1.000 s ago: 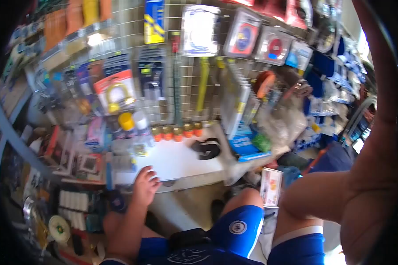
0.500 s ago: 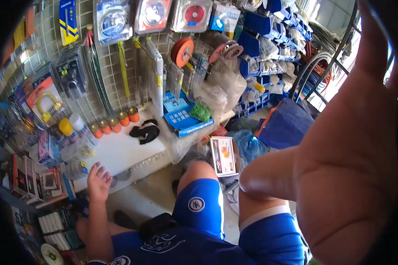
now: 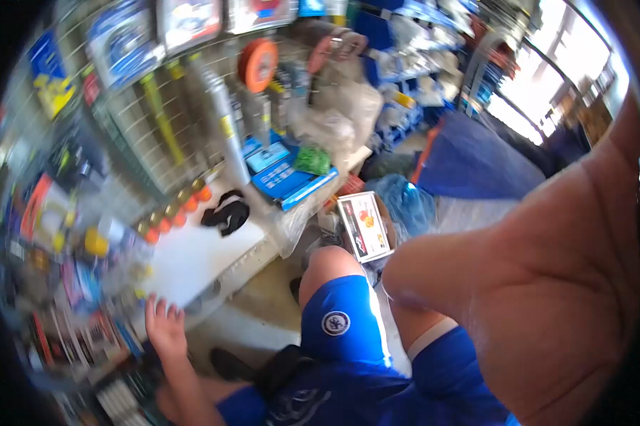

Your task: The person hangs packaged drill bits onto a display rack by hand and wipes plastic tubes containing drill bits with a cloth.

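My left hand is raised beside the white shelf, palm up, fingers apart, holding nothing. Very near the camera, my right hand fills the right side of the view. Its palm is bare and its thumb sticks out to the left; the other fingers run partly out of view. On the shelf lies a black cloth-like item, beside a row of small orange-and-gold cans. Farther along rests a blue box with a green packet on it.
Packaged discs and tools hang on a wire grid wall. Blue parts bins stand at the back. A white printed box sits beyond my knees, near a dark blue sheet-like item. Small boxes crowd the lower left.
The view has turned and is blurred by motion. A bright opening at upper right shows more. My left hand appears lower in view, still open; my right hand stays close to the camera.
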{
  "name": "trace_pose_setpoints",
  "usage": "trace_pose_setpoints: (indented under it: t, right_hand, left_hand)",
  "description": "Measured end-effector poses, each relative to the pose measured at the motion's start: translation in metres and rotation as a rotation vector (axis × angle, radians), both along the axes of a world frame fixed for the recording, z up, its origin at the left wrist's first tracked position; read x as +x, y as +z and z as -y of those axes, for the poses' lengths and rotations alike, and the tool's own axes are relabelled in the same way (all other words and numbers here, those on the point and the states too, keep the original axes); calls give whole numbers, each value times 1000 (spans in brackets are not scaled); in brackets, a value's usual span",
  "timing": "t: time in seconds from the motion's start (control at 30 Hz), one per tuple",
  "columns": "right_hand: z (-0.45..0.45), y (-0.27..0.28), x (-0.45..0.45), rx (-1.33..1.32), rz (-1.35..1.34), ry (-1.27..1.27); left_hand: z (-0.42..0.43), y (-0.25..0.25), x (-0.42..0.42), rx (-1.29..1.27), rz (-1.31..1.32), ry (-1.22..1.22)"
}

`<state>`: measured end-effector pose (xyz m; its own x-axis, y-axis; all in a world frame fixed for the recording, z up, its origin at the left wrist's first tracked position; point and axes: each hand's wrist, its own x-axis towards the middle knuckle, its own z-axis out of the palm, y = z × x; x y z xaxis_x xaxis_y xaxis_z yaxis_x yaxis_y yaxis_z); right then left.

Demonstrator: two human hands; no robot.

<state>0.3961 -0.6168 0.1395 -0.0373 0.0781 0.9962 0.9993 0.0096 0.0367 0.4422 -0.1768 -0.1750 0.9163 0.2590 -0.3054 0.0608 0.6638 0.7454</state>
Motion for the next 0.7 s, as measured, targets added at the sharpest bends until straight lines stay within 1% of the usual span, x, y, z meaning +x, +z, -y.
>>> trace_pose_setpoints:
  t: [0.03,0.17,0.23,0.27,0.37,0.43,0.47,0.5,0.57,0.6,0.7]
  right_hand:
    - [-7,-5,2,-4,3,-16]
    - [-32,-25,31,-50,-50,47]
    - [-45,-34,44,-81,-101,66]
    - [-50,-37,47,-87,-128,63]
    - [-65,-27,64,-87,-199,101]
    - [-72,-9,70,-97,-165,112]
    - [-76,3,72,-95,-153,110]
    - [-81,15,74,-73,-141,121]
    - [-88,29,76,-56,-142,157]
    - [-89,32,76,-57,-151,166]
    - [-100,26,81,-81,-167,210]
  left_hand:
    - [-4,0,-1,2,7,14]
    - [-7,43,-17,37,79,162]
    - [-19,62,-44,71,218,230]
    - [-30,68,-64,28,257,267]
    - [-78,89,-132,112,615,113]
    - [-94,108,-180,283,432,553]
    - [-105,119,-201,260,353,734]
    - [-118,132,-220,321,259,841]
    - [-123,143,-262,487,4,1001]
    - [-124,141,-285,579,-122,1029]
    - [-132,125,-333,811,-384,1003]
